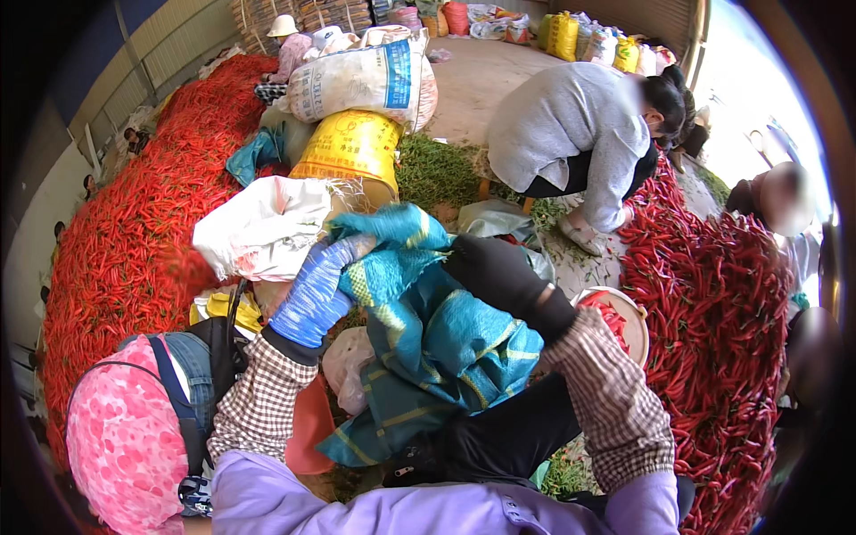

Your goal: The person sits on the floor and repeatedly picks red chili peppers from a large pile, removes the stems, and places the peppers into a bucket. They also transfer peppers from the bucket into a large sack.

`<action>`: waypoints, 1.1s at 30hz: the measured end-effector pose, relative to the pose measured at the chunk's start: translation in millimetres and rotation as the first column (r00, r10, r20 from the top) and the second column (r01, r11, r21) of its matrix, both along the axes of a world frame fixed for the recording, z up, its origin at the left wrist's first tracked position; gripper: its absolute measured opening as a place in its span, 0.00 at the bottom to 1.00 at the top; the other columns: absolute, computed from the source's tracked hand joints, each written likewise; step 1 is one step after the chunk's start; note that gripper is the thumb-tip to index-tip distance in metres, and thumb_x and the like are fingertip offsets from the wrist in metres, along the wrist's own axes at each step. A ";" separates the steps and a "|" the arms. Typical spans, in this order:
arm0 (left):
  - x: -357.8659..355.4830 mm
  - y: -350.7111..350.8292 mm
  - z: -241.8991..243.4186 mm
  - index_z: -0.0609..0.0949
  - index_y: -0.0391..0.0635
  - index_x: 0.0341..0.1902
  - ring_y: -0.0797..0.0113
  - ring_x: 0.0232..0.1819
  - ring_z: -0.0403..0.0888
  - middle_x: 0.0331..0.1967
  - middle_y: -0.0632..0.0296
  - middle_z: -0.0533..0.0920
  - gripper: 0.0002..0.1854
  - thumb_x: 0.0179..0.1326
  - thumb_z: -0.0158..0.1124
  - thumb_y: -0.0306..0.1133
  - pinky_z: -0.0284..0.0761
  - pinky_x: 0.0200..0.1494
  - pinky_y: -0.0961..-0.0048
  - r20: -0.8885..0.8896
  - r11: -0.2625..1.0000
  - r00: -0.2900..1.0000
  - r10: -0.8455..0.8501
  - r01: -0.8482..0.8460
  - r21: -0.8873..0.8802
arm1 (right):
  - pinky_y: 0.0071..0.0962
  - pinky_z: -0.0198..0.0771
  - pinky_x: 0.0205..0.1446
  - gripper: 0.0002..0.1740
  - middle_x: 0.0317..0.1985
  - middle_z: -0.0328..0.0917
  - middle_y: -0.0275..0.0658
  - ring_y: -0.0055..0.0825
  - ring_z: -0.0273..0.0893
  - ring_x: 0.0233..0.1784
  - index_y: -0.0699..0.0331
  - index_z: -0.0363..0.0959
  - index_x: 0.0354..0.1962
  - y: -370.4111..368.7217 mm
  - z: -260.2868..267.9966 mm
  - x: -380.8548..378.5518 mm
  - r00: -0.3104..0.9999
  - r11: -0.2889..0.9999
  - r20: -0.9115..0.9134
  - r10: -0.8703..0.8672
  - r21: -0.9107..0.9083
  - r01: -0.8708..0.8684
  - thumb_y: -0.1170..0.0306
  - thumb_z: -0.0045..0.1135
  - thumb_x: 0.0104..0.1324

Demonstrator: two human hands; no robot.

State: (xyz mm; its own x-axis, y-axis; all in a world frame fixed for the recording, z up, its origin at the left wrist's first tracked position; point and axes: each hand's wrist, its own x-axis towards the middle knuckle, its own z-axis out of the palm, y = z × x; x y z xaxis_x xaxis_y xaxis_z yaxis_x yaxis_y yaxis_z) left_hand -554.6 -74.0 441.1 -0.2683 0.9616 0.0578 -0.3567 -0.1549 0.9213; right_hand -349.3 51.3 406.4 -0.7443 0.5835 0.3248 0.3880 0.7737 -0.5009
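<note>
Gathered between my hands is a teal woven sack (461, 334) with yellow stripes, its lower part draped over my lap. My left hand (321, 284), in a blue-and-white glove, grips the sack's bunched edge. In a black glove, my right hand (501, 274) is closed at the upper right edge of the same sack; the fingertips are hidden. A white woven sack (261, 227) lies just beyond my left hand. Close to my right forearm stands a round white bucket (632, 317) with red chili peppers in it.
Long heaps of red chilies lie left (134, 221) and right (709, 307). A full white sack (361, 83) rests on a yellow one (351, 147) ahead. A person in grey (568, 127) bends at the right heap; another person in a pink head covering (127, 435) is close at left.
</note>
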 end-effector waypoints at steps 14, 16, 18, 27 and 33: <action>70.8 -78.4 -33.7 0.71 0.37 0.56 0.58 0.53 0.76 0.53 0.50 0.76 0.19 0.66 0.46 0.34 0.73 0.58 0.62 0.471 0.953 0.881 0.052 0.096 -0.286 | 0.34 0.69 0.27 0.12 0.24 0.74 0.39 0.37 0.75 0.26 0.62 0.71 0.35 -157.0 21.2 34.9 0.933 0.899 0.035 0.359 0.256 -0.356 0.65 0.57 0.55; 44.6 -79.3 -58.5 0.70 0.39 0.57 0.57 0.53 0.77 0.55 0.49 0.74 0.20 0.68 0.44 0.38 0.76 0.55 0.59 0.709 0.985 0.704 -0.040 0.148 -0.091 | 0.36 0.71 0.38 0.23 0.36 0.76 0.43 0.40 0.75 0.39 0.64 0.71 0.44 -129.9 41.2 49.4 0.950 0.964 -0.271 0.154 0.251 -0.085 0.61 0.62 0.53; 44.0 -71.2 -50.3 0.68 0.41 0.60 0.59 0.55 0.76 0.55 0.52 0.75 0.22 0.70 0.42 0.42 0.76 0.56 0.60 0.561 0.996 0.827 -0.035 0.075 -0.048 | 0.38 0.70 0.46 0.33 0.44 0.74 0.44 0.43 0.73 0.49 0.63 0.69 0.51 -91.9 42.2 57.9 0.911 0.898 -0.398 -0.105 0.356 0.259 0.57 0.65 0.50; 66.2 -46.6 -16.6 0.74 0.38 0.50 0.78 0.36 0.74 0.34 0.67 0.77 0.24 0.57 0.66 0.42 0.72 0.39 0.78 -0.520 0.988 0.842 -0.144 0.095 -0.120 | 0.30 0.73 0.39 0.11 0.35 0.82 0.44 0.34 0.80 0.32 0.65 0.78 0.39 140.0 12.8 43.6 0.910 0.917 -0.186 -0.370 0.085 0.390 0.71 0.57 0.58; 73.3 -12.9 -6.3 0.75 0.36 0.52 0.68 0.42 0.81 0.41 0.58 0.81 0.17 0.63 0.58 0.34 0.77 0.47 0.74 -0.007 0.958 0.969 -0.248 0.244 -0.152 | 0.34 0.68 0.55 0.31 0.52 0.73 0.50 0.45 0.72 0.54 0.61 0.65 0.58 131.0 42.5 55.5 0.873 0.925 -0.311 -0.375 -0.057 0.377 0.70 0.61 0.55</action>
State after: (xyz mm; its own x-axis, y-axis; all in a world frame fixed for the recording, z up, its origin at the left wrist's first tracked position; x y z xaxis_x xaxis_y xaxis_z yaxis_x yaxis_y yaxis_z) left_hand -481.3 -86.9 434.8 -0.0224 0.9960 -0.0867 -0.3425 0.0738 0.9366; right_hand -293.9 182.2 448.9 -0.3299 0.7969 0.5062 0.4756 0.6034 -0.6401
